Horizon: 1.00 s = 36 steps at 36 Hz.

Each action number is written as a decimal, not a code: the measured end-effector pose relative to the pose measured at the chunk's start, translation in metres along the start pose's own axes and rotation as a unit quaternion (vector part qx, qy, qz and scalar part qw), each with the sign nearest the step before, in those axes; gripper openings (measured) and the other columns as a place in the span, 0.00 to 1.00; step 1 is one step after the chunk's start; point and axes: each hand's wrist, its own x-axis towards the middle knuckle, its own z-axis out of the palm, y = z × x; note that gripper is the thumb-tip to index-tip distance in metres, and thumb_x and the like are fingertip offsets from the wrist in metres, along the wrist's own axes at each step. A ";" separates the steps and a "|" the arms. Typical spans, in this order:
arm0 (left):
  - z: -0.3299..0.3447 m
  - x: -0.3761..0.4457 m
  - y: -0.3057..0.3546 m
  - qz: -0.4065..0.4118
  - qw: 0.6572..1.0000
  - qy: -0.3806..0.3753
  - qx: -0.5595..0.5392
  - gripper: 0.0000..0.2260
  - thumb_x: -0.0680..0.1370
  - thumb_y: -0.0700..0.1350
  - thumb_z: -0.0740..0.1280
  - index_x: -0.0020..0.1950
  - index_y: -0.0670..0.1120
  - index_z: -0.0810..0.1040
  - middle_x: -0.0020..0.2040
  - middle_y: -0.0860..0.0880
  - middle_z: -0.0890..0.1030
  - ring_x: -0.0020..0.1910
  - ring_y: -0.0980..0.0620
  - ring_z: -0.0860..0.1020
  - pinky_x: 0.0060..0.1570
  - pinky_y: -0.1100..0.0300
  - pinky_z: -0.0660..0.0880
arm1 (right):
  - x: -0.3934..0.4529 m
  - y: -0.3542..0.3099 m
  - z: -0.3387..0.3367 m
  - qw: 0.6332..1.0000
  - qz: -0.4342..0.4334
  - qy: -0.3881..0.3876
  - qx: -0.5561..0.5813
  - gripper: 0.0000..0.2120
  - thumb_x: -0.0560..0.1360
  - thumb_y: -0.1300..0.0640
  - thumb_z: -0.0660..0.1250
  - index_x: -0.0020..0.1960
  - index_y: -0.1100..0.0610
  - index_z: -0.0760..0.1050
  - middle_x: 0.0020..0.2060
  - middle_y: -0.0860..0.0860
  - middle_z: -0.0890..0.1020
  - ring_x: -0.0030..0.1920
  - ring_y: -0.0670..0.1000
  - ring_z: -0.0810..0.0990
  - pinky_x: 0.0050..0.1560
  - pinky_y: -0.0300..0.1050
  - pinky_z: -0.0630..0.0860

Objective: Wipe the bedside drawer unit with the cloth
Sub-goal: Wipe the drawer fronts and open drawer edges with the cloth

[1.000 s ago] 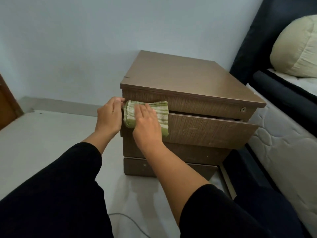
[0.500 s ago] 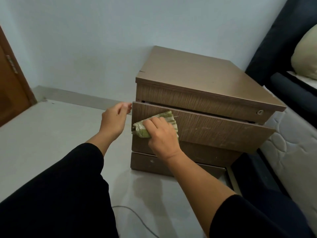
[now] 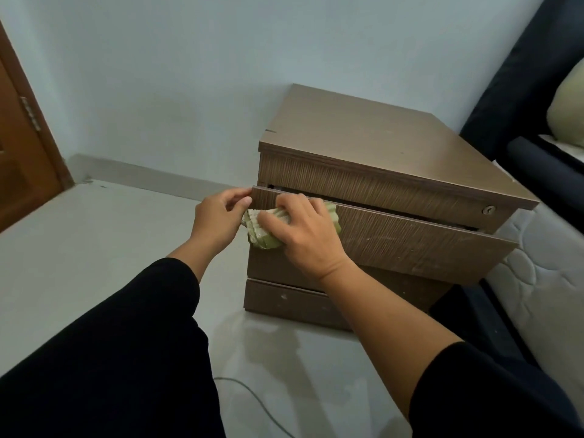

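Open floor (image 3: 104, 248) left of drawer unit (image 3: 363, 143); bed (image 3: 543, 298) crowds its right side, wall (image 3: 221, 74) directly behind.

I'm looking at a home bedroom: a quilted mattress (image 3: 537, 279) and pillow (image 3: 568, 112) on a dark bed frame (image 3: 512, 74), a bedside drawer unit (image 3: 363, 137), a wooden door (image 3: 19, 147).

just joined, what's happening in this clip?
A person is wiping a brown bedside drawer unit. The right hand grips a bunched green cloth against the left end of the second drawer front, which stands pulled out a little. The left hand holds that drawer's left edge. A bed stands to the right of the unit.
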 end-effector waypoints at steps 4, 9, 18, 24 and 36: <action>-0.006 0.001 -0.004 -0.018 0.999 -0.022 -0.033 0.12 0.78 0.44 0.63 0.60 0.50 0.78 0.52 0.50 0.80 0.52 0.55 0.76 0.51 0.63 0.71 | 0.011 0.002 0.000 0.990 -0.129 0.033 -0.057 0.12 0.70 0.63 0.60 0.48 0.52 0.80 0.48 0.55 0.82 0.45 0.55 0.79 0.49 0.51 0.67; -0.013 0.003 -0.019 -0.053 0.995 -0.032 -0.077 0.10 0.78 0.46 0.64 0.56 0.54 0.80 0.52 0.49 0.82 0.55 0.50 0.78 0.60 0.50 0.74 | 0.024 0.006 0.007 0.965 -0.239 0.032 -0.107 0.20 0.74 0.64 0.49 0.47 0.53 0.79 0.53 0.54 0.70 0.51 0.54 0.73 0.56 0.57 0.65; -0.010 0.005 -0.022 -0.051 0.993 -0.053 -0.087 0.11 0.79 0.44 0.63 0.60 0.52 0.78 0.50 0.51 0.82 0.54 0.54 0.79 0.62 0.52 0.73 | 0.032 0.020 0.019 0.956 -0.220 -0.122 -0.148 0.18 0.71 0.57 0.53 0.46 0.54 0.82 0.44 0.51 0.80 0.48 0.55 0.79 0.54 0.55 0.64; 0.004 0.010 -0.011 -0.030 0.994 -0.043 -0.096 0.13 0.79 0.46 0.63 0.62 0.52 0.76 0.55 0.51 0.81 0.56 0.52 0.77 0.59 0.56 0.74 | 0.030 0.018 0.026 0.970 -0.174 -0.130 -0.110 0.14 0.69 0.55 0.58 0.49 0.55 0.79 0.48 0.52 0.81 0.49 0.55 0.79 0.52 0.52 0.63; 0.019 0.015 -0.003 -0.030 0.998 0.020 -0.055 0.14 0.77 0.45 0.65 0.63 0.50 0.77 0.49 0.56 0.78 0.50 0.58 0.76 0.50 0.65 0.69 | 0.028 0.028 0.035 0.974 -0.091 -0.179 -0.103 0.14 0.67 0.54 0.56 0.47 0.53 0.78 0.42 0.49 0.81 0.45 0.52 0.79 0.45 0.48 0.74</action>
